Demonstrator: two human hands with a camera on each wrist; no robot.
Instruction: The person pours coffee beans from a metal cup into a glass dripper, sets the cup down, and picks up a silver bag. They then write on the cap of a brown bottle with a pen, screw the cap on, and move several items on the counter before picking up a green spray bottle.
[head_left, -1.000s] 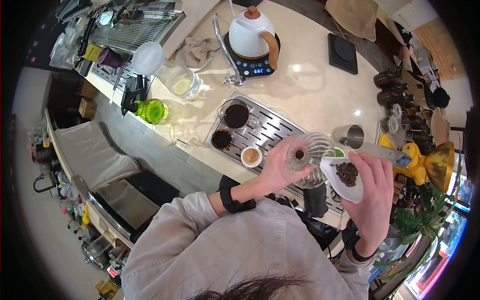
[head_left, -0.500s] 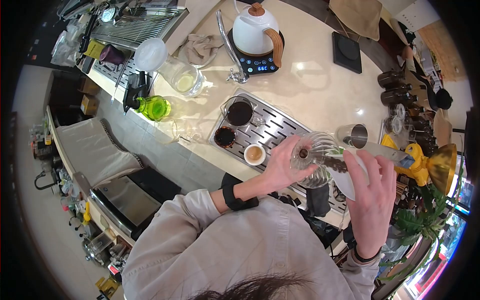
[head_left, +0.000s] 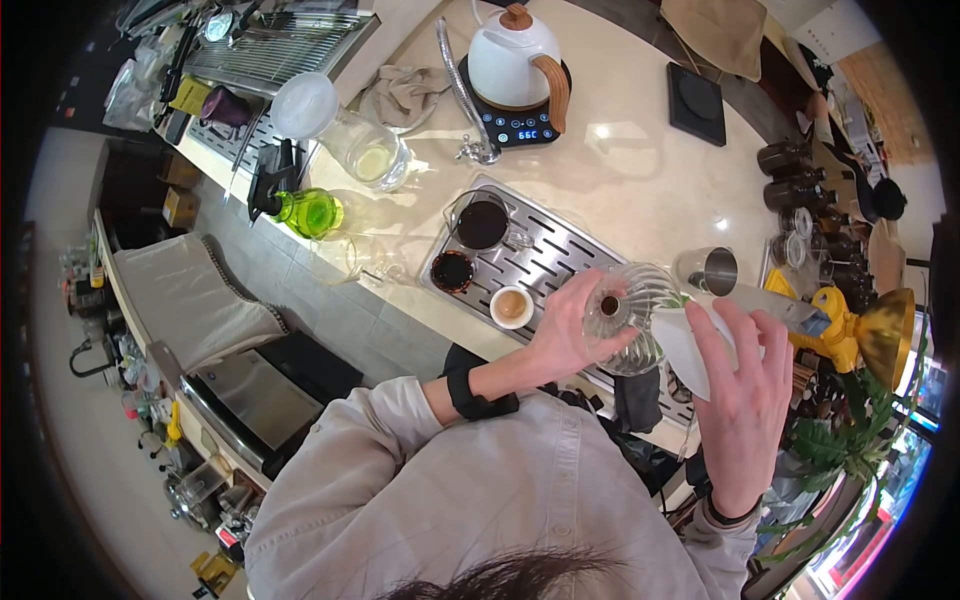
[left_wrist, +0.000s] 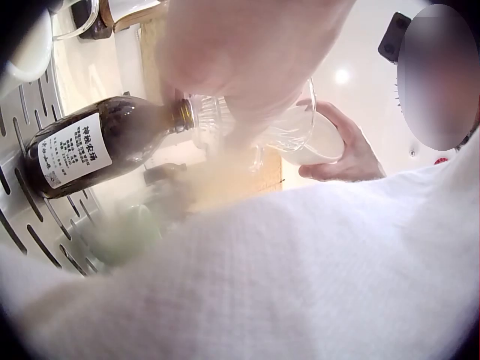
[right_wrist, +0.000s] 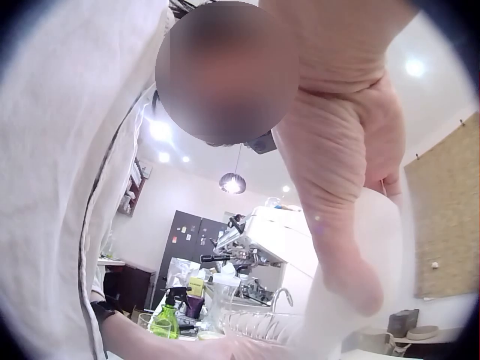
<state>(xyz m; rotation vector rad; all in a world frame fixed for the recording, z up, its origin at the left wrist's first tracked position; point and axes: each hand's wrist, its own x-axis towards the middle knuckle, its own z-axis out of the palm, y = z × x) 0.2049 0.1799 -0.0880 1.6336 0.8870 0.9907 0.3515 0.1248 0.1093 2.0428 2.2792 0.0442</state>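
Observation:
In the head view the left hand (head_left: 570, 328) grips a ribbed clear glass funnel (head_left: 640, 325), tipped on its side with its narrow end toward the hand. The right hand (head_left: 745, 400) pinches a small white dish (head_left: 690, 352), tilted against the funnel's wide mouth; no beans show on it. The left wrist view shows the white dish (left_wrist: 319, 142) in the right hand (left_wrist: 352, 154) beside the glass. A brown labelled bottle (left_wrist: 105, 146) has its neck by the glass. In the right wrist view the white dish (right_wrist: 375, 255) is near the ribbed glass (right_wrist: 259, 326).
A slotted metal tray (head_left: 560, 250) holds a glass server (head_left: 481, 226), a dark drink (head_left: 452, 271) and a white cup (head_left: 512, 307). A metal cup (head_left: 718, 270) stands beyond the hands. The kettle (head_left: 510, 65), green bottle (head_left: 310, 213) and yellow grinder (head_left: 828, 325) stand around.
The right hand has tilted the white dish toward the funnel, and the dark beans that lay on it have left it. The left hand still grips the funnel, at about the same place.

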